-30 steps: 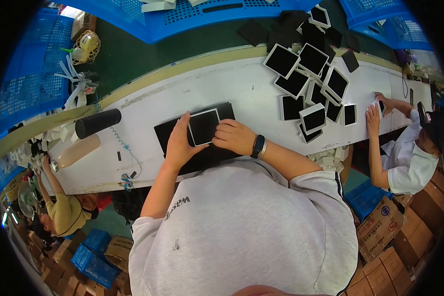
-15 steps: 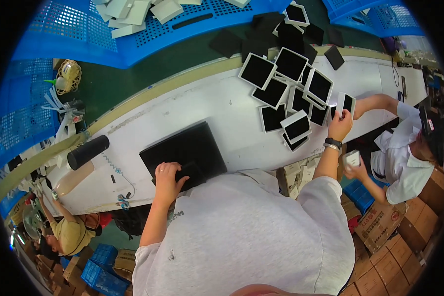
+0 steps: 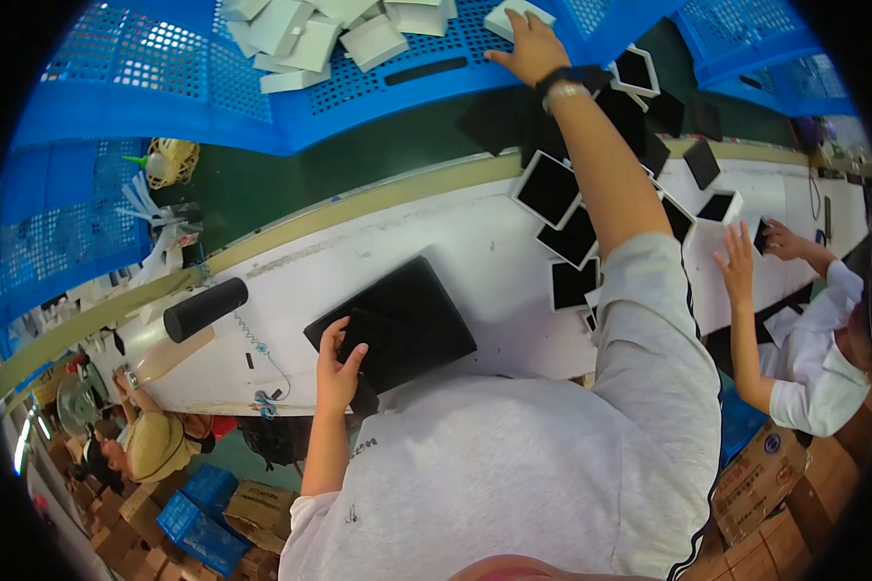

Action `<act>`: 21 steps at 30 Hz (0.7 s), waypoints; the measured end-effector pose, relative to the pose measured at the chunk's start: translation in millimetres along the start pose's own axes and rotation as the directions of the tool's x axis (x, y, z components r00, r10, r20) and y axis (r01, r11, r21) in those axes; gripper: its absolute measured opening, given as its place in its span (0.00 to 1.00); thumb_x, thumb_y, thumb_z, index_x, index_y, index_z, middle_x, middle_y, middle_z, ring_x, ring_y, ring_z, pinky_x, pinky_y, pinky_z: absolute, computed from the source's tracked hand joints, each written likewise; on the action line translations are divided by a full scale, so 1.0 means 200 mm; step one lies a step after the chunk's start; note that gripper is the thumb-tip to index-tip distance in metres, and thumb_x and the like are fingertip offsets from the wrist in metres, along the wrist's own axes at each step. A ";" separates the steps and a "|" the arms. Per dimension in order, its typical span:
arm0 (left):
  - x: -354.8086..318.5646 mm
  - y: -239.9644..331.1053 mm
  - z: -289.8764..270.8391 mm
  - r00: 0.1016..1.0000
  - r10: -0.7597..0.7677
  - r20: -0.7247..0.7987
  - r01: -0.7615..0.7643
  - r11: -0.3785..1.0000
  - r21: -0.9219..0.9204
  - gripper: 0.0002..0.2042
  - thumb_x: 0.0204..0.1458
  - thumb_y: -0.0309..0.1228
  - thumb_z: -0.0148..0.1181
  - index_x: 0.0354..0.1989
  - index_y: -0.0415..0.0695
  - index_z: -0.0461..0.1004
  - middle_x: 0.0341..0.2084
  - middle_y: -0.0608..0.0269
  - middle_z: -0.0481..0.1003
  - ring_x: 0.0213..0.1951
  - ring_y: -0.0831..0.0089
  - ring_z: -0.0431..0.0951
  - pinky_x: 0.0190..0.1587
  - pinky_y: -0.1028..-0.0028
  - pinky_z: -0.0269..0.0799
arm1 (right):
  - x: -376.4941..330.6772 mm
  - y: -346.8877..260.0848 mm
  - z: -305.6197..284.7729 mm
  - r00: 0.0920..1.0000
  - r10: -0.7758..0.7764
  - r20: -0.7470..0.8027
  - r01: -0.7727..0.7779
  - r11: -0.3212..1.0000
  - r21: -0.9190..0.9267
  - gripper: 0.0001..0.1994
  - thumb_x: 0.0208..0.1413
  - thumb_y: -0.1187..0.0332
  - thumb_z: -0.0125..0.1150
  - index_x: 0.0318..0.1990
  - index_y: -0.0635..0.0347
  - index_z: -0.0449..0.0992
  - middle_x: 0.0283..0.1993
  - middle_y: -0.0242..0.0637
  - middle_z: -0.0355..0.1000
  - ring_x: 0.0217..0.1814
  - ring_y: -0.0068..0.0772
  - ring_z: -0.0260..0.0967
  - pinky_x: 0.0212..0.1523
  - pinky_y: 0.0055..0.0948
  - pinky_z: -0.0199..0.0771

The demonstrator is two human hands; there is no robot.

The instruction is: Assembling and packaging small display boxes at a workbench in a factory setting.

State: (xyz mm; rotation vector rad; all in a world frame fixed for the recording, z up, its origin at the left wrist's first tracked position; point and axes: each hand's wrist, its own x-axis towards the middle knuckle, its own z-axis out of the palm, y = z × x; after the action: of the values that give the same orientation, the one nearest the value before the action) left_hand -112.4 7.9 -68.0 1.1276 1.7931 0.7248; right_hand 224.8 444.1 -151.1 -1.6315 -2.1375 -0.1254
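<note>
"Where's the right hand [image 3: 533,53]?"
"At the white box [image 3: 500,21] in the blue crate [image 3: 378,108] — fingers spread, thumb apart."
"And the left hand [image 3: 338,366]?"
"On the black pad [image 3: 407,320], on the white table [image 3: 286,257] — thumb and fingers parted. Whether either grips, I can't tell."

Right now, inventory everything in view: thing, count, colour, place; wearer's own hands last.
Table: one, white, centre
Large slab: one, black, table's near side
Black-faced boxes: several, white-sided, table's right
Crates: several, blue, top and lower left
White boxes: several, white, top crate
Cylinder: one, black, table's left
Wicker basket: one, tan, upper left
Cartons: many, brown, lower corners
Co-workers: two, white and yellow tops, far sides
Left hand: one, bare, slab's left edge
Right hand: one, bare, at a white box
</note>
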 end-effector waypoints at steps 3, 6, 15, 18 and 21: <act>0.00 0.01 0.02 0.998 -0.065 -0.007 0.064 0.987 -0.150 0.25 0.50 0.21 0.62 0.57 0.43 0.64 0.40 0.64 0.71 0.41 0.75 0.70 0.47 0.78 0.65 | 0.18 0.16 0.19 0.937 0.263 0.230 -0.231 0.960 -0.157 0.53 0.34 0.36 0.70 0.69 0.44 0.53 0.67 0.55 0.55 0.70 0.59 0.48 0.65 0.51 0.55; -0.05 0.09 -0.03 0.961 -0.274 -0.031 0.253 0.921 -0.296 0.25 0.53 0.23 0.57 0.60 0.44 0.59 0.43 0.64 0.72 0.37 0.83 0.71 0.22 0.85 0.64 | 0.13 0.04 0.19 0.849 0.416 0.326 -0.407 0.908 -0.098 0.45 0.42 0.51 0.73 0.68 0.44 0.55 0.68 0.50 0.50 0.64 0.56 0.59 0.60 0.52 0.64; -0.02 0.08 -0.09 0.942 -0.335 0.012 0.269 0.735 -0.623 0.24 0.54 0.22 0.52 0.60 0.41 0.60 0.49 0.64 0.71 0.30 0.84 0.71 0.24 0.85 0.67 | 0.10 0.09 0.19 0.937 0.118 0.330 -0.079 0.989 -0.127 0.31 0.45 0.53 0.70 0.57 0.47 0.67 0.66 0.48 0.59 0.64 0.57 0.59 0.65 0.55 0.51; -0.07 0.10 -0.10 0.949 -0.315 -0.016 0.239 0.751 -0.616 0.24 0.53 0.21 0.53 0.60 0.39 0.61 0.47 0.64 0.72 0.26 0.84 0.70 0.23 0.84 0.67 | 0.13 0.09 0.22 0.888 0.143 0.436 -0.161 0.987 0.003 0.33 0.41 0.53 0.73 0.56 0.47 0.67 0.68 0.46 0.55 0.68 0.54 0.54 0.67 0.54 0.49; -0.16 0.10 -0.11 0.946 -0.319 -0.061 0.211 0.748 -0.630 0.23 0.53 0.21 0.54 0.59 0.38 0.62 0.46 0.64 0.73 0.24 0.84 0.69 0.23 0.84 0.66 | 0.12 0.08 0.21 0.974 0.011 0.227 -0.003 0.999 -0.038 0.44 0.32 0.50 0.77 0.61 0.43 0.62 0.69 0.44 0.54 0.69 0.51 0.52 0.66 0.51 0.53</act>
State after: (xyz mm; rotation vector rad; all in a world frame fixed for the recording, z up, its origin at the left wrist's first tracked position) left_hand -116.8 -13.5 -30.3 0.3654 1.6119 1.1459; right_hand 222.0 483.2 -182.6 -1.7478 -2.3101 0.0260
